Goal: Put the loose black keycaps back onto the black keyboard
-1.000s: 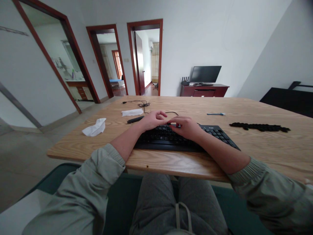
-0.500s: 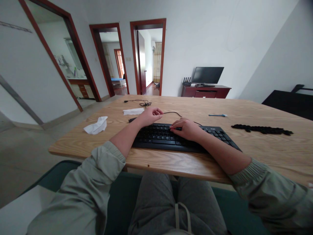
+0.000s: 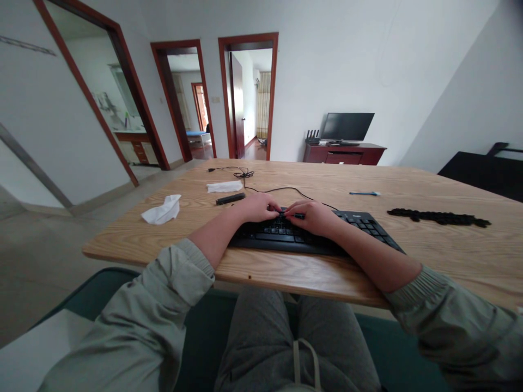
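White walls [image 3: 327, 60], red-framed doorways [image 3: 248, 95], monitor [image 3: 346, 126] on a cabinet [image 3: 344, 153].

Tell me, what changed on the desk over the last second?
The left hand came back down from beyond the black keyboard onto its keys, beside the right hand. The crumpled white tissue and black keycap strip stayed put.

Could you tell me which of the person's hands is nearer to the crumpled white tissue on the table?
The left hand. It rests on the keyboard, to the right of the crumpled white tissue, with bare table between. The right hand lies farther right, beyond the left.
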`<state>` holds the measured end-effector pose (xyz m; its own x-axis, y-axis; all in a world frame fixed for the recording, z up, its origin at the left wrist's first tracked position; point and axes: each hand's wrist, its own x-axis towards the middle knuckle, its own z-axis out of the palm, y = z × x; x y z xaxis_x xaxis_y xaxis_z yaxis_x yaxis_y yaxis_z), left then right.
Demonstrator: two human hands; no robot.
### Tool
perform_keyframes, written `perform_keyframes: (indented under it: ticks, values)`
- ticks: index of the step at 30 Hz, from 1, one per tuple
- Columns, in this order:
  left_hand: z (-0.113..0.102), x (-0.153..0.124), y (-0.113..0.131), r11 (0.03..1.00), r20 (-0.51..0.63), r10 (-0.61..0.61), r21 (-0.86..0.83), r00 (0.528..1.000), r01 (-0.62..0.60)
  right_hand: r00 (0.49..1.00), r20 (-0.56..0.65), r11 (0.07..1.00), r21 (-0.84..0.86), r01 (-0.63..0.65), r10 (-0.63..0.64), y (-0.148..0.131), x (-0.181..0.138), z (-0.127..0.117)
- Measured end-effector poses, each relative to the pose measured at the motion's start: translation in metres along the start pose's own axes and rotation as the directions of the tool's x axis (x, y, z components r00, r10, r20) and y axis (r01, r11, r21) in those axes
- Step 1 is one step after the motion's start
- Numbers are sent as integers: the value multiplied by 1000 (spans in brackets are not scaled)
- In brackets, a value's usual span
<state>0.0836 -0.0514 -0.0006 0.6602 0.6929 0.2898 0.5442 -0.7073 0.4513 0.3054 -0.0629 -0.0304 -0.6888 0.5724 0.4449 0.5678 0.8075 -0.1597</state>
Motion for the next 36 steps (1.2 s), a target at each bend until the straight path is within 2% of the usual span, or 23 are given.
perform_keyframes:
  ticks: [7,15,20,30,36]
  values:
    - [-1,-1,-1,997,31,40,-61,999,-38,1000,24,1000,30,-9,9,4,1,-2]
    - [1,2,-2,974,132,41,215,990,-69,999,-17,999,19,-34,34,3,-1,2]
    - [-2,0,0,965,181,40,249,983,-85,1000,6,1000,1,-31,31,4,-2,2]
    - [-3,0,1,943,183,47,317,982,-104,999,48,1000,-14,-4,5,-1,0,-5]
    - [-6,-1,5,943,188,61,312,980,-118,995,89,994,-102,42,-32,-6,0,-9]
